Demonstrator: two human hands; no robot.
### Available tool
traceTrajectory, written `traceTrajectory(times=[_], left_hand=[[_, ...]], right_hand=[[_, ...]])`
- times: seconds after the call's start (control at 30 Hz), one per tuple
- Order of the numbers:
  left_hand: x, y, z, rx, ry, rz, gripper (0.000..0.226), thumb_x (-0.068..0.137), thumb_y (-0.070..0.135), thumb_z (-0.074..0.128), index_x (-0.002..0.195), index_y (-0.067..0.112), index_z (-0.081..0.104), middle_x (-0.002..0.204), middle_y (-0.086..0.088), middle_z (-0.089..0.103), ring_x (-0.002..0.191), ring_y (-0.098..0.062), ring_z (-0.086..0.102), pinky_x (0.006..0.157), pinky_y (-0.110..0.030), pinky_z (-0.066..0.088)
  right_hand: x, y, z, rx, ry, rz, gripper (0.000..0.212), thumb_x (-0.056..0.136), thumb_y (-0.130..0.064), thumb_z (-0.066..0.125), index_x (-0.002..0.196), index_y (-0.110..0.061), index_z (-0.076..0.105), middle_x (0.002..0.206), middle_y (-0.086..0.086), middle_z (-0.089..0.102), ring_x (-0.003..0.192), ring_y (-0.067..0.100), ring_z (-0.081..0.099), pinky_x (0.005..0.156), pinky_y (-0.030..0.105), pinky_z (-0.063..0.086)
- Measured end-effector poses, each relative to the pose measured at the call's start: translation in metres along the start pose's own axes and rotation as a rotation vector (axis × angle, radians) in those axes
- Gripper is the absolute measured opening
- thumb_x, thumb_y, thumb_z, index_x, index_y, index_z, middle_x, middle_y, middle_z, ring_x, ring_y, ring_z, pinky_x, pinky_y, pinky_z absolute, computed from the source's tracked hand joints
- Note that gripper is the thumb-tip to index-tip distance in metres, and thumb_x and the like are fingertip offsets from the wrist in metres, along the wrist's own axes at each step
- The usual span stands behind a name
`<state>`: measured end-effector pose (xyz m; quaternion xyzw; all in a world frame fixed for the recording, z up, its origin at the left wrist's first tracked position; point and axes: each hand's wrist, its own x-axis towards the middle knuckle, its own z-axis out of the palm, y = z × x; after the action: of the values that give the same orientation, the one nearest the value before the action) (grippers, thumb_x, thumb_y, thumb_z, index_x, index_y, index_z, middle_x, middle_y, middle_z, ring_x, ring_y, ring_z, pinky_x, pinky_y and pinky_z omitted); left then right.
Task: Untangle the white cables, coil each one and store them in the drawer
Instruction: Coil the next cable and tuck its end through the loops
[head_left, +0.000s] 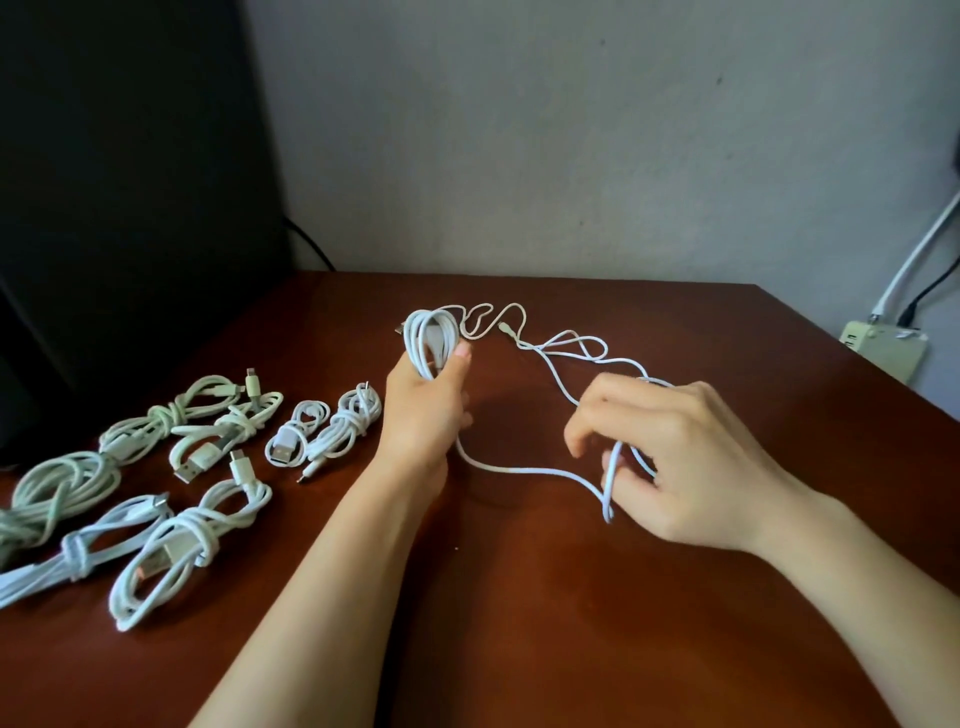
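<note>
My left hand (423, 410) grips a small coil of white cable (430, 340), loops standing above the fist. From under that hand the same cable runs right across the table to my right hand (691, 457), which pinches a bend of it (610, 483) between thumb and fingers. Beyond my hands a loose tangle of white cable (566, 345) lies on the table, with a thinner cable (488, 319) looping beside it. Several coiled and tied white cables (192, 535) lie in a group at the left. No drawer is in view.
The brown wooden table (519, 597) meets a grey wall at the back. A dark monitor (130, 208) stands at the back left. A pale power strip (883, 351) with plugged cords hangs past the table's right edge.
</note>
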<state>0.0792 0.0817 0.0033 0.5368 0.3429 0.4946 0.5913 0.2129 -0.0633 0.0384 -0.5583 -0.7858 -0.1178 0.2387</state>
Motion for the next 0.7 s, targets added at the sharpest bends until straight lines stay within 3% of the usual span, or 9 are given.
traceTrajectory(times=[0.17, 0.27, 0.33, 0.4, 0.47, 0.53, 0.6, 0.7], left_hand=[[0.0, 0.001, 0.0, 0.008, 0.02, -0.014, 0.023, 0.097, 0.016, 0.053, 0.076, 0.022, 0.048, 0.051, 0.013, 0.037, 0.044, -0.002, 0.033, 0.042, -0.016, 0.033], [-0.002, 0.001, 0.0, 0.075, 0.022, 0.008, 0.022, 0.097, 0.017, 0.054, 0.077, 0.023, 0.051, 0.052, 0.014, 0.041, 0.05, -0.003, 0.037, 0.048, -0.018, 0.037], [-0.002, -0.001, 0.0, 0.2, 0.017, 0.067, 0.021, 0.097, 0.017, 0.054, 0.078, 0.025, 0.052, 0.062, 0.011, 0.045, 0.058, -0.005, 0.041, 0.059, -0.024, 0.039], [-0.002, -0.004, -0.001, 0.371, -0.03, 0.157, 0.018, 0.096, 0.017, 0.053, 0.079, 0.023, 0.053, 0.066, 0.01, 0.047, 0.061, -0.006, 0.042, 0.065, -0.028, 0.036], [-0.002, -0.007, -0.002, 0.548, -0.097, 0.224, 0.012, 0.096, 0.019, 0.052, 0.085, 0.021, 0.053, 0.07, 0.01, 0.05, 0.065, -0.007, 0.044, 0.065, -0.027, 0.032], [-0.003, -0.008, -0.001, 0.632, -0.162, 0.232, 0.009, 0.096, 0.023, 0.053, 0.088, 0.021, 0.053, 0.071, 0.011, 0.051, 0.069, -0.008, 0.045, 0.064, -0.025, 0.03], [-0.004, -0.007, 0.0, 0.639, -0.24, 0.228, 0.011, 0.096, 0.027, 0.054, 0.089, 0.019, 0.055, 0.074, 0.01, 0.055, 0.072, -0.009, 0.048, 0.066, -0.027, 0.033], [-0.007, -0.007, 0.002, 0.688, -0.329, 0.25, 0.023, 0.097, 0.034, 0.052, 0.093, 0.014, 0.061, 0.078, 0.004, 0.062, 0.072, -0.01, 0.052, 0.067, -0.024, 0.037]], right_hand=[[0.0, 0.003, -0.004, -0.142, -0.151, 0.132, 0.021, 0.066, -0.027, 0.041, 0.074, -0.031, 0.06, 0.065, -0.017, 0.044, 0.044, -0.004, 0.027, 0.045, 0.016, 0.018], [-0.002, 0.008, 0.003, -0.121, -0.207, 0.196, 0.01, 0.073, -0.034, 0.056, 0.081, -0.036, 0.061, 0.067, -0.018, 0.051, 0.049, -0.007, 0.036, 0.049, 0.018, 0.026], [0.002, 0.044, 0.023, -0.189, -0.251, 0.342, 0.012, 0.078, -0.053, 0.06, 0.086, -0.044, 0.058, 0.071, -0.017, 0.056, 0.057, -0.002, 0.047, 0.056, 0.02, 0.04], [-0.009, 0.075, 0.049, 0.034, -0.358, 0.341, 0.019, 0.076, -0.062, 0.062, 0.091, -0.051, 0.057, 0.079, -0.023, 0.06, 0.068, 0.002, 0.056, 0.07, 0.024, 0.052], [-0.013, 0.051, 0.046, 0.295, -0.438, 0.287, 0.016, 0.084, -0.03, 0.067, 0.09, -0.045, 0.066, 0.078, -0.024, 0.065, 0.07, -0.001, 0.061, 0.069, 0.017, 0.052], [-0.007, 0.023, 0.016, 0.702, -0.323, 0.323, 0.022, 0.086, -0.007, 0.062, 0.086, -0.027, 0.072, 0.064, -0.007, 0.067, 0.053, 0.001, 0.058, 0.053, 0.016, 0.045], [0.006, 0.007, 0.002, 1.0, -0.139, 0.283, 0.017, 0.082, -0.008, 0.056, 0.08, -0.012, 0.072, 0.052, 0.008, 0.062, 0.037, 0.001, 0.046, 0.04, 0.012, 0.027], [0.009, 0.007, -0.004, 1.25, 0.046, 0.32, 0.015, 0.066, -0.019, 0.068, 0.077, -0.015, 0.076, 0.059, 0.014, 0.068, 0.029, 0.0, 0.029, 0.035, 0.019, 0.01]])
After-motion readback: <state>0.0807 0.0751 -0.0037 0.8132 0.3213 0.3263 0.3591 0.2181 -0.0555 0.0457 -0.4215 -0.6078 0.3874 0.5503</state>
